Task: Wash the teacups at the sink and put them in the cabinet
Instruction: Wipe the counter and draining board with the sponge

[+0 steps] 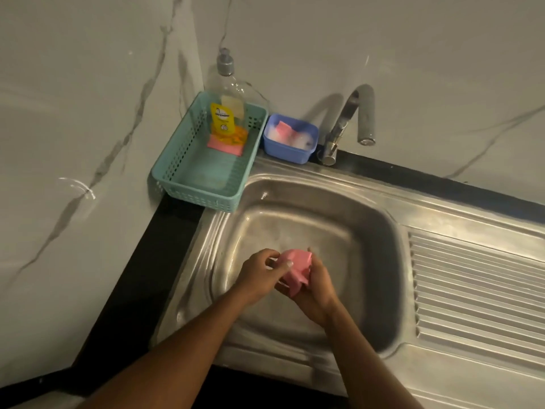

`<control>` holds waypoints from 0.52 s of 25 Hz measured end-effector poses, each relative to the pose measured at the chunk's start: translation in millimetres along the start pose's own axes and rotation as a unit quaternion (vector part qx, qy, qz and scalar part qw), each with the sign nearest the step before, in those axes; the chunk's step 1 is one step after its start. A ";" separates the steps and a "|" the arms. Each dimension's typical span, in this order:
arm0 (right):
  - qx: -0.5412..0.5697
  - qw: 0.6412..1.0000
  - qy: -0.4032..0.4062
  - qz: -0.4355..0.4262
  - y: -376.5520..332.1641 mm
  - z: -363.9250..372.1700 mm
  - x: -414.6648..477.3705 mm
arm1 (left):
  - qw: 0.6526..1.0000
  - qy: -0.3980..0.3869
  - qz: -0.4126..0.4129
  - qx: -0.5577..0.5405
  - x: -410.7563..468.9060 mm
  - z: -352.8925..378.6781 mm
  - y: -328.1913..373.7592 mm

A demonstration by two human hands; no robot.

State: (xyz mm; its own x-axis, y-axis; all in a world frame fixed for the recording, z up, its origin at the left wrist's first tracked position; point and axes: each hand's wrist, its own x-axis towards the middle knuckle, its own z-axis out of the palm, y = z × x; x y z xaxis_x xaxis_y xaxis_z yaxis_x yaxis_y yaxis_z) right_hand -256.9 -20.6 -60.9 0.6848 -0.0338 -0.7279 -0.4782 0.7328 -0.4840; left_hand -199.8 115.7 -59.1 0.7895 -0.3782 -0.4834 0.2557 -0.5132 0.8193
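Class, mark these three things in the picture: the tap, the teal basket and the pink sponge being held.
tap (343, 119): head view, on its upright stem.
teal basket (191, 193): head view, on its front wall.
pink sponge (296, 268): head view, on its exposed middle.

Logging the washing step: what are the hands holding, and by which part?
A pink cloth: left hand pinches its left edge, right hand grips its right side. No teacup shows.
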 end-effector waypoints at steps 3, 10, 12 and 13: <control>-0.014 0.998 -0.046 0.040 -6.9 -7.0 -13.1 | 0.999 0.007 0.013 -0.029 4.2 -2.3 0.7; -0.044 0.997 -0.048 -0.032 -19.8 -15.0 -32.7 | 0.990 -0.044 -0.073 -0.117 -6.4 -10.9 24.9; -0.101 0.993 -0.024 -0.057 -29.2 -22.1 -34.6 | 0.974 -0.055 -0.109 -0.192 -13.7 -15.2 28.2; -0.154 0.985 0.004 -0.076 -32.5 -25.6 -33.8 | 0.975 -0.035 -0.100 -0.198 -16.2 -17.0 30.2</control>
State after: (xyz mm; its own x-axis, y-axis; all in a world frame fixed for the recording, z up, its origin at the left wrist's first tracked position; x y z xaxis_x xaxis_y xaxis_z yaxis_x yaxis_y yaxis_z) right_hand -278.5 -60.8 -33.0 0.7578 -0.1335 -0.6386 -0.5155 0.4774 -0.7116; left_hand -195.4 119.4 -21.3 0.6659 -0.3597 -0.6536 0.6063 -0.2495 0.7551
